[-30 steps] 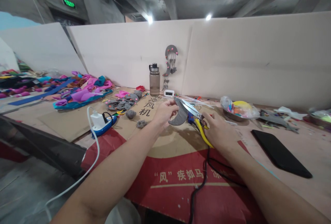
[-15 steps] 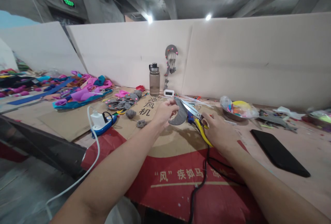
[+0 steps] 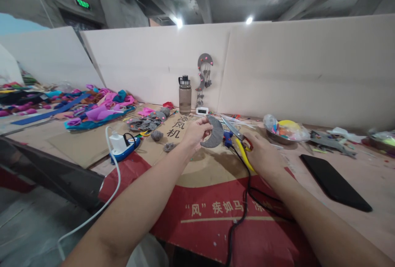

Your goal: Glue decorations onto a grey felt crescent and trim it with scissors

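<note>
A pinkish counter (image 3: 378, 178), partly covered by a tan-and-red cardboard sheet (image 3: 197, 228) printed with Chinese characters, stands in a concrete room; pale upright panels (image 3: 138, 63) rise beyond both hands. Above the sheet, the left hand (image 3: 197, 133) pinches a grey crescent (image 3: 217, 132) between thumb and fingers. The right hand (image 3: 261, 149) is curled around the handles of scissors (image 3: 232, 127), their blades just beside the crescent. Beyond the left hand stands a grey bottle (image 3: 185, 99); to the right of the right hand lies a black phone (image 3: 336, 182). The right hand's fingers hide most of the scissor handles. A blue-and-yellow corded tool (image 3: 228, 138) beside that hand is partly covered and hard to identify. Colourful fabric (image 3: 101, 108), left of the left hand, blurs together, and the picture's lower edge cuts off both forearms.
</note>
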Demonstrator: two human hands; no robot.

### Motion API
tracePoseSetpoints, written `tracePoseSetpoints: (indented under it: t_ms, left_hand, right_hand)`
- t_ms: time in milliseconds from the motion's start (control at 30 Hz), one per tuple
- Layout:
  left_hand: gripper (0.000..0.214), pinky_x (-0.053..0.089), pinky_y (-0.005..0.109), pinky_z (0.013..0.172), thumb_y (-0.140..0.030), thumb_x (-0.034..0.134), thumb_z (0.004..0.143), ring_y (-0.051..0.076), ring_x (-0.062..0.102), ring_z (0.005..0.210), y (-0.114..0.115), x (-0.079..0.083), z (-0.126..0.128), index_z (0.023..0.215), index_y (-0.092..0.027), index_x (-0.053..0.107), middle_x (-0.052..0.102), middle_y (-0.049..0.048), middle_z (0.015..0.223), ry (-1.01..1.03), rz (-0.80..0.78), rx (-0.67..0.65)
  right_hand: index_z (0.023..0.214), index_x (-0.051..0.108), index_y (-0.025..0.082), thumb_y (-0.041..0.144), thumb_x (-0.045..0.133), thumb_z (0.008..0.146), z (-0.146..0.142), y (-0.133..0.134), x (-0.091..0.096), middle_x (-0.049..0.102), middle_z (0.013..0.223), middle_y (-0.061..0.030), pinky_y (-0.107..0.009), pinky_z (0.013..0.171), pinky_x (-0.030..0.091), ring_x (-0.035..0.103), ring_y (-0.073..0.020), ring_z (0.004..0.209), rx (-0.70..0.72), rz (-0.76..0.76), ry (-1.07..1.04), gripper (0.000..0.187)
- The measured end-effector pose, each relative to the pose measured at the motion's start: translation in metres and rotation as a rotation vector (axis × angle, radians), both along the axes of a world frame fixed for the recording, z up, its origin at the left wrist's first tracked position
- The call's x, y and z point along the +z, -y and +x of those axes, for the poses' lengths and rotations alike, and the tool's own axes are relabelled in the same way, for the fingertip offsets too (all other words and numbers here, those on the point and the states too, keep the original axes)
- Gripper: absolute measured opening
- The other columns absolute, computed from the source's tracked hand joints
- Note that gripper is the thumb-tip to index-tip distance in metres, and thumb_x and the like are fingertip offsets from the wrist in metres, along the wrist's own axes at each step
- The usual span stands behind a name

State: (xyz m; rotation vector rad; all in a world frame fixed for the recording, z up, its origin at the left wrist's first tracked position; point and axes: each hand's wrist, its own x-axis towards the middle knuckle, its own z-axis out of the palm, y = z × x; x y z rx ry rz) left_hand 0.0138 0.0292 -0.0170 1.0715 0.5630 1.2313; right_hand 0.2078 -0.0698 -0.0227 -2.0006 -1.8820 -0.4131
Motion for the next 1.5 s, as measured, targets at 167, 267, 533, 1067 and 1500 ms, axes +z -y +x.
tracePoseSetpoints:
  t_ms: [167,267,533,1067,1500]
  left_hand:
    - [0.020,0.025,0.019,0.048,-0.006,0.065,0.057,0.003,0.039,0.048,0.002,0.003,0.000,0.076,-0.013,0.067,0.060,-0.0027,0.067,0.000,-0.023,0.017]
    - [0.020,0.025,0.019,0.049,-0.005,0.064,0.057,0.003,0.039,0.048,0.004,0.004,0.000,0.076,-0.014,0.067,0.059,-0.0028,0.065,-0.012,-0.023,0.023]
    - [0.020,0.028,0.020,0.051,-0.004,0.063,0.059,0.004,0.043,0.054,0.011,0.009,0.000,0.075,-0.014,0.068,0.063,-0.0007,0.071,-0.074,0.031,0.069]
    - [0.014,0.032,0.020,0.052,-0.010,0.071,0.062,0.004,0.043,0.052,0.012,0.007,0.002,0.075,-0.013,0.072,0.062,-0.0013,0.065,-0.121,0.012,0.099]
    - [0.012,0.033,0.020,0.054,-0.009,0.069,0.063,0.005,0.045,0.053,0.009,0.000,0.006,0.073,-0.014,0.072,0.064,-0.0002,0.067,-0.159,0.052,0.173]
  right_hand:
    - [0.128,0.060,0.024,0.021,0.044,0.094,0.000,-0.002,-0.003,0.067,0.112,-0.0112,-0.029,0.061,0.030,0.062,-0.0215,0.084,0.009,-0.001,0.070,0.038]
    - [0.125,0.061,0.023,0.021,0.043,0.095,-0.001,-0.001,-0.002,0.066,0.111,-0.0119,-0.029,0.063,0.031,0.062,-0.0220,0.088,-0.003,-0.016,0.083,0.035]
    - [0.125,0.061,0.023,0.022,0.044,0.095,-0.002,0.004,0.003,0.067,0.110,-0.0108,-0.029,0.060,0.028,0.062,-0.0212,0.087,-0.020,0.003,0.143,0.035]
    - [0.125,0.063,0.024,0.022,0.042,0.095,-0.006,0.007,0.004,0.066,0.108,-0.0116,-0.030,0.058,0.026,0.062,-0.0219,0.086,-0.005,-0.001,0.235,0.036]
    - [0.132,0.058,0.025,0.023,0.041,0.096,-0.011,0.007,0.001,0.068,0.108,-0.0120,-0.028,0.055,0.026,0.066,-0.0214,0.080,-0.042,-0.064,0.255,0.040]
